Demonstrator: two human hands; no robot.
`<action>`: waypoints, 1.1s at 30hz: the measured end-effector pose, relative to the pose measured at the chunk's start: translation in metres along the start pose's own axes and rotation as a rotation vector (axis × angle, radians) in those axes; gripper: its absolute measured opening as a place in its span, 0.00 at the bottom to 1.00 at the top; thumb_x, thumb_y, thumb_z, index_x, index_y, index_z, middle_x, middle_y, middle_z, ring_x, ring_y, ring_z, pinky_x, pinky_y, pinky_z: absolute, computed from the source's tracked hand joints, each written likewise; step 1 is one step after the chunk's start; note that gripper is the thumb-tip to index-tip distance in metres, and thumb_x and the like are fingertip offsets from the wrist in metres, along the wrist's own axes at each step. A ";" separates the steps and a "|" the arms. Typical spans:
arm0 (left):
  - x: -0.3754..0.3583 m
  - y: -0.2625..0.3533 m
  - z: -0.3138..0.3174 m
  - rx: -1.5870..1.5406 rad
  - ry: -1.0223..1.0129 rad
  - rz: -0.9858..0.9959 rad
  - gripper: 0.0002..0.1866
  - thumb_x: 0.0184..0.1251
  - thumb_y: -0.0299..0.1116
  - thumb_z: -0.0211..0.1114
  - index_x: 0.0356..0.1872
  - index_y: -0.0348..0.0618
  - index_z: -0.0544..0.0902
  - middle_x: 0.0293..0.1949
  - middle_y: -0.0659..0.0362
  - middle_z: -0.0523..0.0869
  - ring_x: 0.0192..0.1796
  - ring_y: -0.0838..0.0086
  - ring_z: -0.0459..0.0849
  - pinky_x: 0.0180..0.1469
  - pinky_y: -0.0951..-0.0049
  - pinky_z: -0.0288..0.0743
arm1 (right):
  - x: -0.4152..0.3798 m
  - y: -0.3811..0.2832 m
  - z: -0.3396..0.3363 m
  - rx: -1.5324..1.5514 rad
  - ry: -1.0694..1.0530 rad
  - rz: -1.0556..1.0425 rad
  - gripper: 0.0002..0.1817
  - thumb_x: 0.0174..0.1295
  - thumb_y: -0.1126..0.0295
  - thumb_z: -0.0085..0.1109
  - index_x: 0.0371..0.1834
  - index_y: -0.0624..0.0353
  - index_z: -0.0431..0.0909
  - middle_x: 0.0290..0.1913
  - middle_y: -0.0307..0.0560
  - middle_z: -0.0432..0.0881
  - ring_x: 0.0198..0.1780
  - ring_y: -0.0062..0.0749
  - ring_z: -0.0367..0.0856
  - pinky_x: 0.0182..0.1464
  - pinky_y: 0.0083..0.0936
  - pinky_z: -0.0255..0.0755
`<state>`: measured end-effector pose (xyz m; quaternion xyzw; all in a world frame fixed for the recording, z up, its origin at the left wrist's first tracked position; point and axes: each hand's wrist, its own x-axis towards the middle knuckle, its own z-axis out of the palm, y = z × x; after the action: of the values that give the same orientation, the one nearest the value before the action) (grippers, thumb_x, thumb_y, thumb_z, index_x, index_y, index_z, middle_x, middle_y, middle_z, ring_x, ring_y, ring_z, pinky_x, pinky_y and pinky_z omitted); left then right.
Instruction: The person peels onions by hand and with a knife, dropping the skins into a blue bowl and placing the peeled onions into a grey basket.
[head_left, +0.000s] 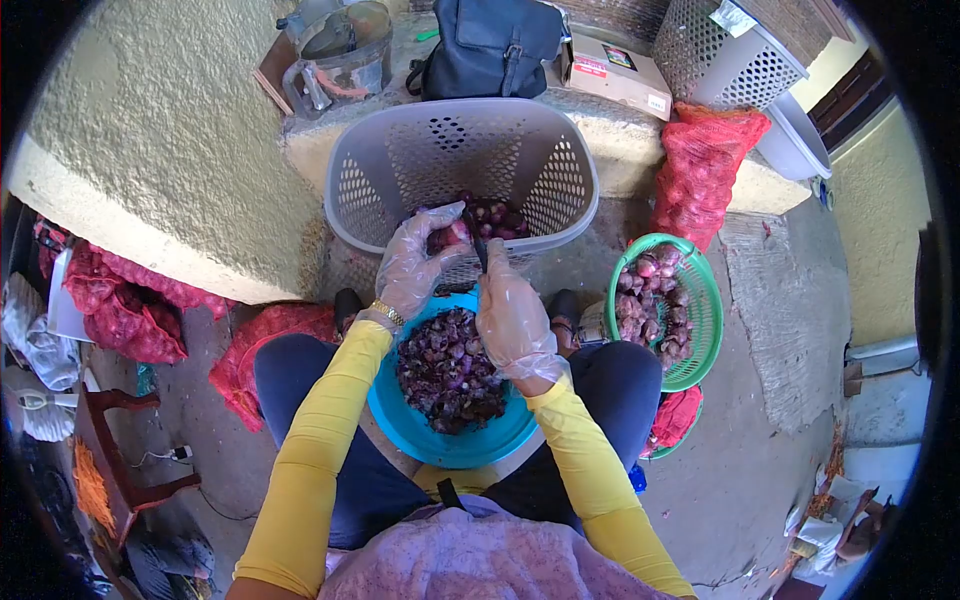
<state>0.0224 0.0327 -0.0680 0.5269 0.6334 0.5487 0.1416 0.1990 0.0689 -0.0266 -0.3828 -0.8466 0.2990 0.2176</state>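
Gloved in clear plastic, my left hand [412,262] is closed round a red onion [452,236] above the near rim of a grey perforated basket [462,115]. My right hand [515,318], gloved the same way, grips a knife [477,240] with a dark blade that points up beside the onion. The knife's handle is mostly hidden in my fist. More onions [500,215] lie at the bottom of the basket. Below my hands, between my knees, a blue basin [385,405] holds purple onion skins and trimmings [450,370].
A green basket [716,330] of unpeeled onions stands by my right knee. Red mesh sacks [705,165] lean at the back right and lie at the left [130,305]. On the ledge behind are a black backpack [497,45], a cardboard box [618,75] and a clear bucket [350,50].
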 end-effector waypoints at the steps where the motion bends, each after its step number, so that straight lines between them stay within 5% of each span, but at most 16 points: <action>1: 0.000 0.002 0.000 0.000 -0.001 0.000 0.26 0.60 0.28 0.80 0.60 0.40 0.84 0.63 0.53 0.87 0.64 0.63 0.84 0.70 0.65 0.75 | 0.001 -0.001 0.000 0.000 0.000 0.001 0.26 0.75 0.73 0.51 0.73 0.75 0.67 0.38 0.77 0.84 0.39 0.72 0.85 0.42 0.59 0.76; 31: 0.000 -0.008 -0.001 -0.039 -0.013 0.003 0.25 0.61 0.27 0.80 0.60 0.40 0.85 0.57 0.53 0.89 0.59 0.67 0.86 0.67 0.66 0.77 | 0.004 -0.004 -0.002 -0.051 -0.066 0.017 0.26 0.72 0.76 0.52 0.72 0.74 0.68 0.34 0.75 0.84 0.38 0.69 0.86 0.40 0.58 0.76; 33: 0.002 -0.005 -0.001 -0.097 -0.016 -0.014 0.24 0.62 0.27 0.80 0.60 0.40 0.85 0.56 0.53 0.89 0.59 0.67 0.86 0.67 0.65 0.77 | 0.007 -0.006 -0.001 -0.100 -0.133 0.039 0.35 0.64 0.80 0.54 0.77 0.75 0.61 0.43 0.73 0.87 0.43 0.67 0.89 0.45 0.55 0.83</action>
<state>0.0177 0.0344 -0.0713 0.5195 0.6085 0.5736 0.1757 0.1921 0.0718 -0.0210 -0.3889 -0.8654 0.2853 0.1355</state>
